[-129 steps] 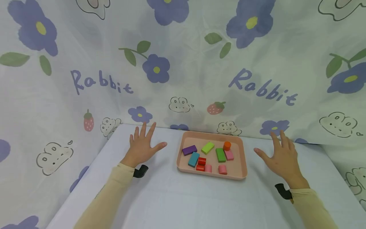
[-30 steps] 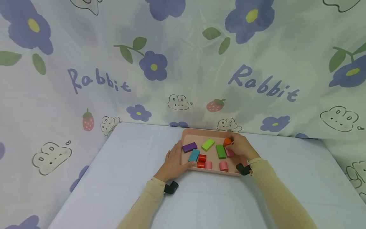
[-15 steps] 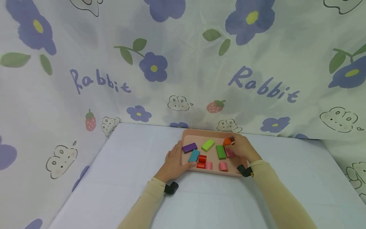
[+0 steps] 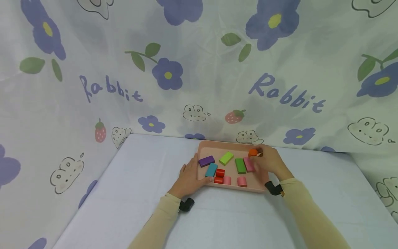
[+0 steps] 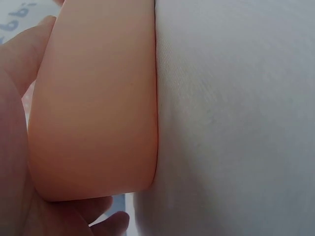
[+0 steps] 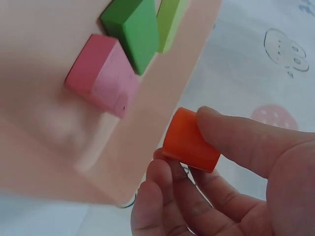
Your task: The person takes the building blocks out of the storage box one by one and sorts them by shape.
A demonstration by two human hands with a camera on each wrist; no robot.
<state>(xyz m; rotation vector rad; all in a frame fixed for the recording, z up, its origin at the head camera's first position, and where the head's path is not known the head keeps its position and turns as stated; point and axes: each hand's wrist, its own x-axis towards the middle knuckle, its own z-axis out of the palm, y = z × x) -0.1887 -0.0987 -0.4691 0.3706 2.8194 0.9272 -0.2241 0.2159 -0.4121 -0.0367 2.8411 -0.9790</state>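
Note:
A shallow pink tray (image 4: 231, 143) stands on the white table, holding several coloured blocks. My left hand (image 4: 186, 180) grips its front left corner, thumb over the front rim and fingers along the left side wall. The left wrist view shows the tray's outer wall (image 5: 98, 98) beside the thumb. My right hand (image 4: 270, 160) pinches an orange cylinder block (image 6: 192, 140) between thumb and fingers at the tray's back right, raised to the rim. Near it in the tray lie a pink rectangular block (image 6: 104, 73) and a green rectangular block (image 6: 133, 32).
In the tray also lie a purple block (image 4: 206, 161), a blue block (image 4: 211, 170), a lime block (image 4: 226, 158), two red cylinders (image 4: 220, 173) and two pink cylinders (image 4: 242, 182). A patterned cloth (image 4: 205, 86) hangs behind the table.
Both hands, first apart and spread beside the tray, have come to it. My right hand has taken the orange cylinder and shifted it slightly right and up, off the pink block.

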